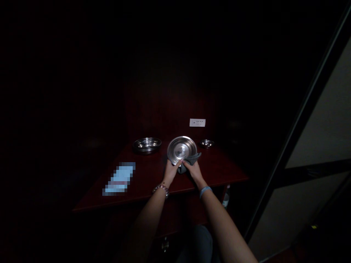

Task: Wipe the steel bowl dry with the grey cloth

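Note:
A shiny metal bowl is tilted up over the table, its inside facing me. My left hand is closed on the lower left of its rim, thumb on the inner edge. At the lower right of the rim, my right hand grips a dark grey cloth that is bunched against the bowl. The fingers of both hands are mostly hidden under the bowl and cloth. Beyond my left hand, stacked metal bowls stand on the table, and a smaller metal bowl stands at the back right.
The dark red table has a blurred-out bluish rectangle on its left side. A white socket panel is on the back wall. Below the table's right edge stands a bottle. A dark-framed panel rises at the right.

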The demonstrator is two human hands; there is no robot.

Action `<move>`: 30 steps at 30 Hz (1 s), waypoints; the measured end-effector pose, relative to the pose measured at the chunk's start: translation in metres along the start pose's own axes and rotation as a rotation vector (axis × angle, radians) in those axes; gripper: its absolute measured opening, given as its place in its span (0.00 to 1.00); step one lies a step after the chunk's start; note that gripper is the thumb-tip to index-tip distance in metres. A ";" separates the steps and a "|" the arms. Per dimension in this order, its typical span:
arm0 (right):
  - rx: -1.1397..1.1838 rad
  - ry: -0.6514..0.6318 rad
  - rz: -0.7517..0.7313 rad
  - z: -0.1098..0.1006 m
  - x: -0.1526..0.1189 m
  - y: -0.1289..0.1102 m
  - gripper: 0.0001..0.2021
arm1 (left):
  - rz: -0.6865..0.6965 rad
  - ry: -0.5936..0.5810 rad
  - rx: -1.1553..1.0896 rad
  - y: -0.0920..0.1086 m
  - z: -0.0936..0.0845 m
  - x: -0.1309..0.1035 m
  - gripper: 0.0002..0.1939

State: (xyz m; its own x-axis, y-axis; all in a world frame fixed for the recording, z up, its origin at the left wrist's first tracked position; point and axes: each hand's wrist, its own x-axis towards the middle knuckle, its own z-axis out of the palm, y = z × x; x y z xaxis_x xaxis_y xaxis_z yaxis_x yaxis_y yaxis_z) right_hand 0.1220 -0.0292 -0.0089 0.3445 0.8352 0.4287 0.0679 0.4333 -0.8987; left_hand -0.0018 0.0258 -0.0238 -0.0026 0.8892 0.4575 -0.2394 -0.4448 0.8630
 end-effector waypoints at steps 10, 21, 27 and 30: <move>-0.007 0.013 -0.013 0.001 0.000 0.002 0.19 | 0.006 0.001 -0.001 0.003 0.001 0.000 0.30; -0.005 0.012 -0.021 0.000 0.002 0.007 0.21 | -0.013 -0.003 -0.004 0.006 0.002 -0.002 0.30; -0.002 0.019 -0.027 0.001 0.001 0.006 0.21 | -0.001 -0.016 0.005 0.004 0.001 -0.001 0.30; 0.002 0.015 -0.025 0.001 0.002 0.007 0.20 | 0.008 -0.025 0.007 0.001 0.000 0.000 0.30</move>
State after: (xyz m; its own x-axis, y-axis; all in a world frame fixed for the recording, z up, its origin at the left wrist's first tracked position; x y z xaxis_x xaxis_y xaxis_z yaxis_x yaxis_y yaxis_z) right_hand 0.1216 -0.0243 -0.0144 0.3572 0.8187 0.4496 0.0748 0.4548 -0.8875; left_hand -0.0020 0.0248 -0.0228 0.0196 0.8829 0.4691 -0.2328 -0.4523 0.8610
